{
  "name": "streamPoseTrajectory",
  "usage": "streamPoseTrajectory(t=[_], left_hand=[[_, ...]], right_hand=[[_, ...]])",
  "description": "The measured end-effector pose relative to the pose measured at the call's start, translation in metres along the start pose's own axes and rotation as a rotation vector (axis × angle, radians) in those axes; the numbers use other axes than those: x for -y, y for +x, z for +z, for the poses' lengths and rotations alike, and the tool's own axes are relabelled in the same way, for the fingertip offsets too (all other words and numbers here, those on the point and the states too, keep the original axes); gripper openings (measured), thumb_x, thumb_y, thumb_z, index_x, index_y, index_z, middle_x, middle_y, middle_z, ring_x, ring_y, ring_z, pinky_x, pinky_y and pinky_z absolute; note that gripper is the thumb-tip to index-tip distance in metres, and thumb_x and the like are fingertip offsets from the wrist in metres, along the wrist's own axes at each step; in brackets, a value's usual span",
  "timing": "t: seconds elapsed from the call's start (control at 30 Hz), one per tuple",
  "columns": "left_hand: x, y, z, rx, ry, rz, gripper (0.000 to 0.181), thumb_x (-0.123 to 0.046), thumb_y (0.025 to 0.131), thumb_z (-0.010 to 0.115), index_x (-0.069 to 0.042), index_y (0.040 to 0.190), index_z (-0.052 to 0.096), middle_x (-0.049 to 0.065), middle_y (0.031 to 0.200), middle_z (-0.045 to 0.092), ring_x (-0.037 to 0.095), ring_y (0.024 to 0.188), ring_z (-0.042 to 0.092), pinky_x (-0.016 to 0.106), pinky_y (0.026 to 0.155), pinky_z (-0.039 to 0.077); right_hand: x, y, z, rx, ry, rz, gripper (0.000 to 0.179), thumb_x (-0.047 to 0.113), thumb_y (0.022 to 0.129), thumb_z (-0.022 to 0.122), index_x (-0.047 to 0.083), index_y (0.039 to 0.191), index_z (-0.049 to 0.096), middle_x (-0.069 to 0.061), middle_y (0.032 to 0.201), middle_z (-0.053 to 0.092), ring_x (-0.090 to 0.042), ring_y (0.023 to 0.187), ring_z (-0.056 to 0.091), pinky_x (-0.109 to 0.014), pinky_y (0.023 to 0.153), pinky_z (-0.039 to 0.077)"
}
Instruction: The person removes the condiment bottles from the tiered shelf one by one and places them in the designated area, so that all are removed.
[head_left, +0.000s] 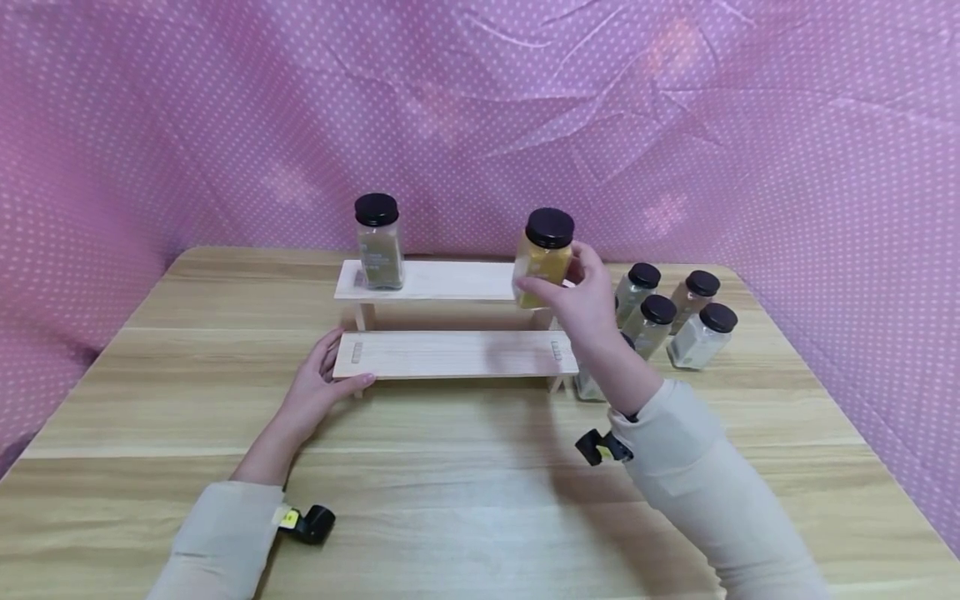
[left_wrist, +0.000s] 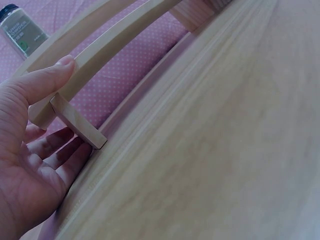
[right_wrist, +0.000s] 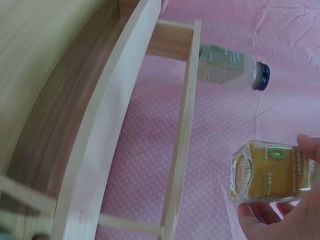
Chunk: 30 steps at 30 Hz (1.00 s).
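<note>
A two-step wooden rack [head_left: 450, 355] stands mid-table. My left hand [head_left: 309, 395] grips the left end of its lower step. In the left wrist view, the thumb lies on the board's edge and the fingers are behind a leg [left_wrist: 79, 122]. My right hand [head_left: 592, 308] holds a turmeric powder jar [head_left: 546, 265], yellow with a black lid, by the right end of the upper step [head_left: 457, 280]. The right wrist view shows the turmeric jar's base [right_wrist: 241, 172] apart from the board. A greenish-brown spice jar [head_left: 381, 257] is upright on the upper step's left end.
Several black-lidded spice jars are grouped right of the rack, including a white-filled jar [head_left: 699, 340] and a brown-filled jar [head_left: 692, 302]. My right forearm partly hides this group. Pink dotted cloth [head_left: 480, 125] hangs behind the wood-grain table [head_left: 450, 517].
</note>
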<state>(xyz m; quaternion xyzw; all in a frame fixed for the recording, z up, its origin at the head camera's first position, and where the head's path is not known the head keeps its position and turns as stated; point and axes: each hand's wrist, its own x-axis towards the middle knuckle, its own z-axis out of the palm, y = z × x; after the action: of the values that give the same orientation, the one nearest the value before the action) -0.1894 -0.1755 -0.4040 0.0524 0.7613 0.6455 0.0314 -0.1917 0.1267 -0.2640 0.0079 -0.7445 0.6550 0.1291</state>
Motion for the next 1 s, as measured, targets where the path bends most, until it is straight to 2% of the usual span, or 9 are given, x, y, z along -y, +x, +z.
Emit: streamPoseTrajectory(t=[0.37, 0.67, 0.9, 1.0], left_hand=[[0.001, -0.001, -0.001, -0.002, 0.011, -0.005, 0.093, -0.013, 0.07, 0.071, -0.007, 0.138, 0.008, 0.019, 0.138, 0.02, 0.03, 0.121, 0.025, 0.04, 0.098, 0.023], [0.001, -0.001, -0.001, 0.003, 0.002, 0.009, 0.092, -0.012, 0.071, 0.071, -0.005, 0.138, 0.008, 0.019, 0.137, 0.021, 0.03, 0.121, 0.025, 0.04, 0.098, 0.023], [0.002, 0.0, -0.002, 0.0, 0.008, 0.005, 0.092, -0.015, 0.07, 0.071, -0.006, 0.138, 0.009, 0.018, 0.137, 0.023, 0.029, 0.121, 0.026, 0.04, 0.098, 0.023], [0.001, 0.0, -0.002, 0.005, 0.004, 0.005, 0.091, -0.014, 0.071, 0.071, -0.006, 0.138, 0.009, 0.018, 0.137, 0.023, 0.029, 0.121, 0.026, 0.04, 0.098, 0.023]], right_hand=[[-0.002, -0.004, -0.026, -0.025, -0.116, -0.045, 0.054, 0.01, 0.067, 0.073, 0.003, 0.114, 0.047, -0.011, 0.103, 0.054, -0.019, 0.094, 0.051, -0.03, 0.079, 0.044], [-0.004, -0.009, -0.046, -0.051, -0.102, -0.016, 0.058, 0.008, 0.068, 0.072, 0.005, 0.119, 0.044, -0.012, 0.111, 0.051, -0.02, 0.101, 0.048, -0.033, 0.084, 0.041], [-0.003, -0.011, -0.066, -0.085, -0.144, -0.041, 0.058, 0.011, 0.069, 0.073, 0.007, 0.12, 0.046, -0.011, 0.111, 0.051, -0.019, 0.1, 0.048, -0.031, 0.086, 0.039], [-0.004, -0.012, -0.075, -0.093, -0.095, -0.056, 0.057, 0.007, 0.068, 0.073, 0.006, 0.119, 0.047, -0.01, 0.109, 0.052, -0.018, 0.099, 0.048, -0.03, 0.085, 0.039]])
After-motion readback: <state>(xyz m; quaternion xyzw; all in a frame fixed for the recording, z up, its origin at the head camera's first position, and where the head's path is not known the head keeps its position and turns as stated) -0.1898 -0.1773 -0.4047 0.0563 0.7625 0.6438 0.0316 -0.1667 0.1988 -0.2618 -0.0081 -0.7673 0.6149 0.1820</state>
